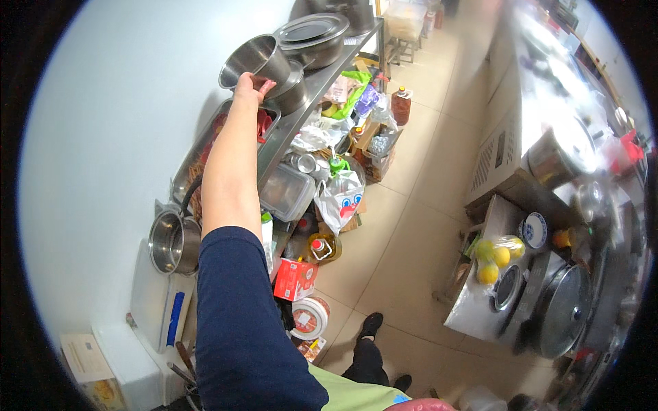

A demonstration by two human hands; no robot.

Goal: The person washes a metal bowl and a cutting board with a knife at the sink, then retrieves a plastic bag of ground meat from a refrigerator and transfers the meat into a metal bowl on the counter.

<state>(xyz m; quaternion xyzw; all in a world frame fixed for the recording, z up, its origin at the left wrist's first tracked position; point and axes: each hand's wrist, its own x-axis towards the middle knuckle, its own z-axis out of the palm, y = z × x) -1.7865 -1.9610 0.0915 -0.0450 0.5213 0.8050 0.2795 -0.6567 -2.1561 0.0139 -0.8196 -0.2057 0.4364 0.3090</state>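
Note:
My left hand (253, 88) is at the near side of a deep stainless-steel pot (257, 57), gripping it near the rim. That pot is tilted, its mouth turned towards the wall. Just below and behind it, a second steel pot (290, 95) rests on a metal shelf (308, 108). Beyond them sits a wide steel basin with a lid (313, 31). Under my forearm lies a long tray (185, 174) with red items and thin brown sticks, partly hidden. My right hand cannot be made out; a blurred pinkish shape shows at the bottom edge.
Below the shelf are a lidded plastic box (288, 190), an oil bottle (325, 247), a red carton (295, 279) and a white tub (310, 317). A bottle (401, 105) stands on the tiled floor (390, 267). To the right, a counter bears bagged yellow fruit (496, 257) and a large lidded pan (563, 311).

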